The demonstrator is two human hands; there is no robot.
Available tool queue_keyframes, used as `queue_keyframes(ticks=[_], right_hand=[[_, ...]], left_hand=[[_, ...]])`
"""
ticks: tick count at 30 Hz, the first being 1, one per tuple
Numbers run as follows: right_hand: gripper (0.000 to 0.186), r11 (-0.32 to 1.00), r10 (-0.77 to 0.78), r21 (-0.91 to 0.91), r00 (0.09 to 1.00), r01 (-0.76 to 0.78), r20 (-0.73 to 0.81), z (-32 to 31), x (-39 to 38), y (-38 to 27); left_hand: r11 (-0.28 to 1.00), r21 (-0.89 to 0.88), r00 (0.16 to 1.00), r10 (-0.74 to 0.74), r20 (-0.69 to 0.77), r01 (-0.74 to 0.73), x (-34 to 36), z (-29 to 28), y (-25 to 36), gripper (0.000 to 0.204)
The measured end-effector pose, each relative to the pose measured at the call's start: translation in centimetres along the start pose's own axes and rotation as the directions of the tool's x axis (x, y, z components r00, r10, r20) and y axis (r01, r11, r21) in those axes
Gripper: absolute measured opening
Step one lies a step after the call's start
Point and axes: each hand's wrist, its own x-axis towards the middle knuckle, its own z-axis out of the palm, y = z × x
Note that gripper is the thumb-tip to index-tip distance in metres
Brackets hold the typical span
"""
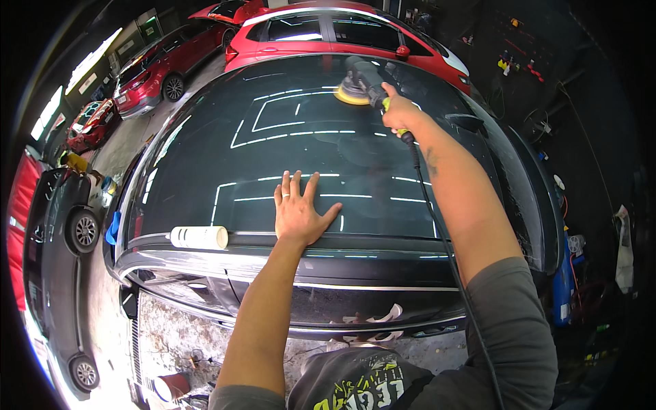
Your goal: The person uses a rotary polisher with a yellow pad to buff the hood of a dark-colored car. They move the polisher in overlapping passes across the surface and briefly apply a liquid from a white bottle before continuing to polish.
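Note:
A dark car roof spreads out in front of me, glossy and reflecting bright ceiling light strips. My right hand, arm stretched far forward, is wrapped round the handle of a car polisher. The yellow pad under its head rests on the far part of the roof. From the handle's end a black power cord runs back along my right arm. Nearer to me, my left hand lies flat on the roof with its fingers spread. A white bottle lies on its side by the roof's near edge, left of that hand.
Behind the roof stands a red car, and another red car is at the far left. A dark car is parked on the left. Below me a bucket is on the floor. A blue cylinder stands at the right.

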Motion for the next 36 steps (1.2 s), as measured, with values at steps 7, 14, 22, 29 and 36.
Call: queue_keyframes(ticks=[7, 14, 22, 29, 36], right_hand=[[0.113, 0.995, -0.084, -0.053, 0.991, 0.090, 0.109, 2.5, -2.7, -5.6], [0.113, 0.987, -0.152, -0.033, 0.983, 0.156, 0.100, 2.3, -4.5, -5.0], [0.114, 0.972, -0.214, -0.081, 0.973, 0.221, 0.089, 3.8, -5.9, -6.5], [0.115, 0.951, -0.280, -0.103, 0.952, 0.292, 0.120, 4.1, -9.1, -6.2], [0.112, 0.957, -0.268, -0.092, 0.960, 0.275, 0.078, 3.9, -13.4, -3.8]], left_hand=[[1.000, 0.014, 1.000, -0.007, -0.012, 0.007, -0.1, 0.2, -0.6, 0.094], [1.000, 0.010, 1.000, -0.005, -0.020, 0.005, 0.0, 0.1, -0.4, 0.092], [1.000, -0.001, 1.000, 0.001, -0.021, -0.001, -0.4, -0.1, -0.2, 0.092], [1.000, 0.006, 1.000, -0.017, 0.004, 0.017, -0.4, -0.5, 0.0, 0.093], [1.000, -0.001, 1.000, -0.009, -0.020, 0.009, -0.4, -0.3, -0.2, 0.092]])
